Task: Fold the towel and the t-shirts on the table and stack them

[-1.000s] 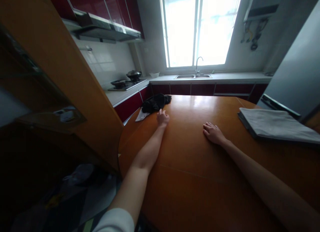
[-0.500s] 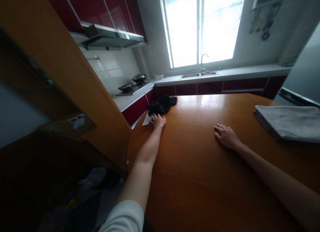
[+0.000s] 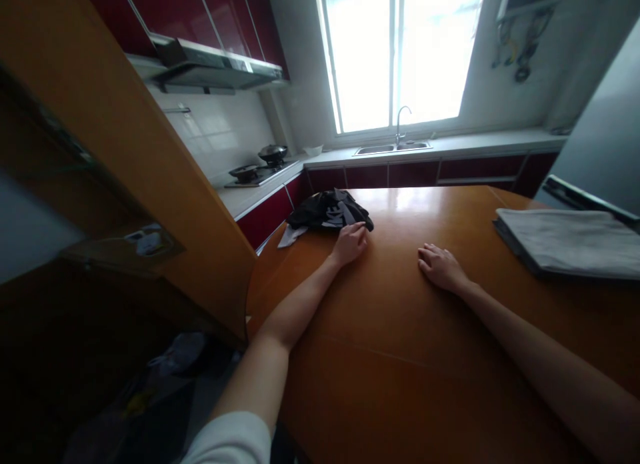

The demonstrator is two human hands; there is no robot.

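Over at the far left of the wooden table (image 3: 400, 324), the black garment (image 3: 314, 212) lies in a loose heap, grey lettering showing on its folds and a white piece (image 3: 292, 236) poking out from beneath on the near side. The left hand (image 3: 351, 243) reaches across to the heap's right end, its thumb and fingertips drawn together on the corner of the fabric — though in this dim light I can't make out how much of it they really have. The right hand (image 3: 443, 267) rests palm down on the wood, fingers a little spread, with nothing in its grasp. As I judge it, a pinch that shallow could slip off the smooth-looking cloth, and a tug at one corner might only bunch the heap or drag the white piece along. A push the other way would be worse: the heap sits close to the table's rounded rim, and fabric shoved outward could slide over it. On that side the upright wooden panel (image 3: 210, 244) also crowds the left arm. The better room is rightward and toward the person, over bare wood — as far as the folded grey cloth (image 3: 570, 243) near the right side.
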